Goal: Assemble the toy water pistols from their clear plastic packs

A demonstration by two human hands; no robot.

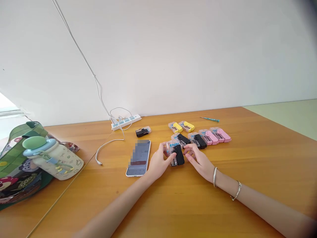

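Note:
A black and clear plastic case (178, 156) is held by my left hand (160, 162), its thumb across the front. My right hand (200, 162) is just right of the case, fingers bent and apart, with nothing seen in it. Behind the hands lie two more black cases, one of them a black case (197, 141) near my right fingertips. Beside these are two pink cases, the outer pink case (221, 135) farthest right. Two yellow cases, one a yellow case (188, 126), lie farther back. Another black case (143, 132) lies apart at the left.
A phone (139, 158) lies left of my left hand. Behind it are a white power strip (126, 122) and a cable (106, 144). A bottle (55, 158) leans by a green bag (19, 172) at the left. A thin teal screwdriver (210, 119) lies near the wall.

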